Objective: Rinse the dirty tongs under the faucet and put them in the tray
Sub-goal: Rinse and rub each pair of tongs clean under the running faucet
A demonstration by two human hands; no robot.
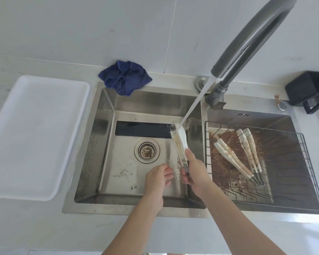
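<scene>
The right hand (193, 170) grips one pair of tongs (180, 142) by its handle, tips under the faucet (250, 43) stream, left hand (159, 174) relaxed alongside; two soiled pairs (238, 155) wait rightward, the tray (31, 137) far left holds none.

The sink (107, 115) is brushed steel, water-spotted; the faucet (250, 43) matt grey metal; the tray (35, 137) at the counter's left edge smooth white plastic; the rag (124, 77) crumpled blue cloth; the tongs (180, 142) glossy white, brown-smeared; the rack (309, 162) dark wire
</scene>
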